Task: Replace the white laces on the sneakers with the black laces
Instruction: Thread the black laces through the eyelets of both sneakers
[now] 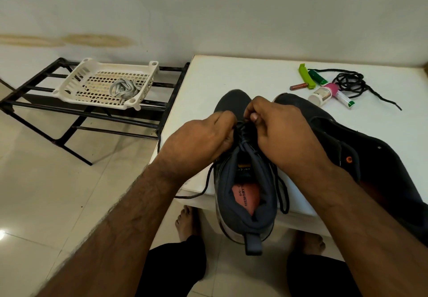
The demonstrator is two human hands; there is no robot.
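Observation:
A dark grey sneaker (245, 195) stands on the white table (231, 74), heel toward me, with a black lace (283, 195) partly threaded through it. My left hand (203, 139) and my right hand (278, 127) both pinch the black lace over the sneaker's eyelets. Loose lace ends hang down on each side. The second dark sneaker (361, 148) lies to the right, partly behind my right forearm. A spare black lace (352, 85) is coiled at the table's far right. The white laces (124, 89) lie bundled in a white plastic basket (76, 83).
The basket sits on a black metal rack (92, 113) left of the table. A green clip (305, 75), a green tube (318, 76), a white bottle with a pink band (323, 94) and a small reddish tube (298, 86) lie near the spare lace. My bare feet stand on the tiled floor below.

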